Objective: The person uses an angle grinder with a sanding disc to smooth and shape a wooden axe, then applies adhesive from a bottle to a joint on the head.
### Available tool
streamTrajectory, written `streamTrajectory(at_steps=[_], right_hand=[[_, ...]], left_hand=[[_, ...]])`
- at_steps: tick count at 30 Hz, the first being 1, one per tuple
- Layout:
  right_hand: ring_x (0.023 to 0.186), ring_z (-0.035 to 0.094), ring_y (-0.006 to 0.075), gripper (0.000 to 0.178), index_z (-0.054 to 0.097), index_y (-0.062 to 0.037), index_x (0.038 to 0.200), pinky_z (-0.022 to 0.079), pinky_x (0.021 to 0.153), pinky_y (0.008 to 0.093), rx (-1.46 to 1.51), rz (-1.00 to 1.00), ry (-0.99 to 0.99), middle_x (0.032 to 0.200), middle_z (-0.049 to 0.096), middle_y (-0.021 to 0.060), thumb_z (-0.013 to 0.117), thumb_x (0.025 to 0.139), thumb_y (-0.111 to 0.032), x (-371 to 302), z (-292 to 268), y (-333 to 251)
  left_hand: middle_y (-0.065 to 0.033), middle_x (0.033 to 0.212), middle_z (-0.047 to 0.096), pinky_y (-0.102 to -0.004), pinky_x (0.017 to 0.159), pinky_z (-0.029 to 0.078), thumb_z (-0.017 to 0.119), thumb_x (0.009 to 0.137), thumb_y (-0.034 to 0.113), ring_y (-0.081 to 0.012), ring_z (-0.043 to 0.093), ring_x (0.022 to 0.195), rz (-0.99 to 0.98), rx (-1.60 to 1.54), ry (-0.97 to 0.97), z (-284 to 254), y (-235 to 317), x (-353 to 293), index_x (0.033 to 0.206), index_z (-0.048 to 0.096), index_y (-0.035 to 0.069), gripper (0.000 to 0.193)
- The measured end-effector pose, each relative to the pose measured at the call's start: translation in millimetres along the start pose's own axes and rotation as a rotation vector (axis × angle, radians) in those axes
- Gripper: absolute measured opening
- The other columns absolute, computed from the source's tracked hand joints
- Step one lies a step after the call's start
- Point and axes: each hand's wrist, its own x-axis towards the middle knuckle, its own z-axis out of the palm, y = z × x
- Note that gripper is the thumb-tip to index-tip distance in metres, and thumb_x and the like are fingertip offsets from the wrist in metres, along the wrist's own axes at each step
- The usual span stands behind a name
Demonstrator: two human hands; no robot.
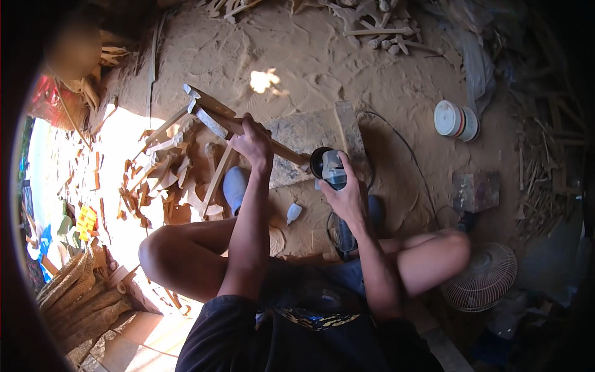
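Observation:
My left hand (253,144) is wrapped round a joined wooden piece (287,154) made of several bars, held slanting above a worn board (297,131) on the sandy ground. Its far-left bar ends look pale. In my right hand (348,197) is an angle grinder (335,178), gripped by its head, with the body hanging down toward my lap. The grinder's round black disc (318,162) is at the right-hand end of the wood. Whether they touch, I cannot tell. My legs are folded on both sides.
A heap of cut wood pieces (155,170) lies left, with more scraps (381,31) at the top. A dark cord (407,147) curves across the sand on the right. Nearby are a white tub (447,119), a box-like block (476,191), a fan (486,279) and a small white bottle (294,213).

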Motion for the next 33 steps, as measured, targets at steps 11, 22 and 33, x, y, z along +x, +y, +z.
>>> streamTrajectory(at_steps=[11, 22, 33], right_hand=[[0.121, 0.069, 0.0453, 0.085, 0.044, -0.0130, 0.162, 0.057, 0.100, 0.0484, -0.013, -0.028, 0.080, 0.142, 0.067, 0.0256, 0.083, 0.087, -0.026, 0.2, -7.0, 1.5], [0.115, 0.071, 0.0472, 0.088, 0.042, -0.0137, 0.163, 0.058, 0.096, 0.0519, -0.107, -0.031, -0.017, 0.133, 0.071, 0.0276, 0.083, 0.087, -0.026, -7.9, 9.7, -9.1], [0.122, 0.070, 0.0438, 0.085, 0.045, -0.0111, 0.160, 0.058, 0.101, 0.0480, 0.046, -0.045, 0.100, 0.134, 0.071, 0.0269, 0.084, 0.086, -0.025, -2.7, 9.5, 5.1]], left_hand=[[-0.0014, 0.062, 0.047, -0.0333, 0.047, 0.039, 0.061, 0.095, 0.018, -0.0136, 0.048, 0.051, 0.140, 0.157, 0.126, -6.2, -23.9, 21.5, 0.078, 0.049, 0.002, 0.026], [-0.0020, 0.070, 0.046, -0.0371, 0.054, 0.038, 0.058, 0.093, 0.015, -0.0143, 0.042, 0.059, 0.479, 0.435, 0.164, -34.3, -52.0, 50.0, 0.081, 0.046, 0.002, 0.022], [-0.0021, 0.067, 0.045, -0.0388, 0.052, 0.037, 0.057, 0.093, 0.012, -0.0148, 0.045, 0.058, 0.074, 0.175, 0.409, -67.7, -77.9, 86.0, 0.074, 0.045, 0.004, 0.024]])
